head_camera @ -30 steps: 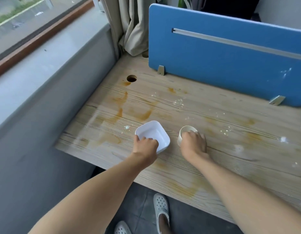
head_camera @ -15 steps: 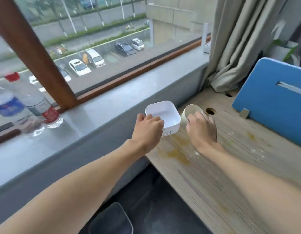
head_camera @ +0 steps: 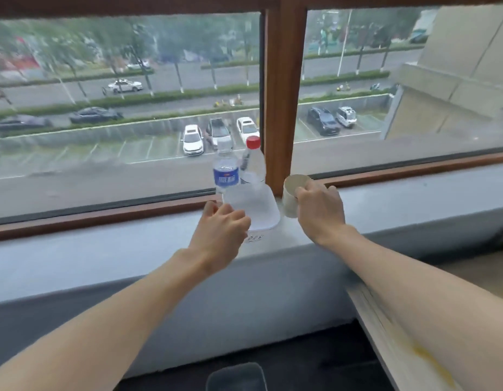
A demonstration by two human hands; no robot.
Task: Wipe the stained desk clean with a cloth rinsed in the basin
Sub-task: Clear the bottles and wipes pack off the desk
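Looking down first, a dark rounded thing (head_camera: 235, 376) pokes in at the bottom edge, no idea what it is. The stained desk (head_camera: 385, 331) only shows as a sliver in the lower right, its left edge running under the right forearm, with an orange stain (head_camera: 431, 362) on top. Left of that edge there's an open dark gap, then the grey windowsill (head_camera: 103, 258) runs the whole width with loads of bare ledge either side of the hands. The left hand (head_camera: 220, 221) is curled round the near rim of a white dish (head_camera: 256, 204), which is blurry, so I can't tell if it's down on the sill. The right hand (head_camera: 319, 210) is wrapped round a cup (head_camera: 291, 197) tipped on its side. Just behind stand a water bottle (head_camera: 225, 172) and a red-capped bottle (head_camera: 253, 162), tight against the brown window post (head_camera: 284, 94).

Half a second back both hands were carrying the same stuff over the desk corner; now they're out over the sill by the bottles.
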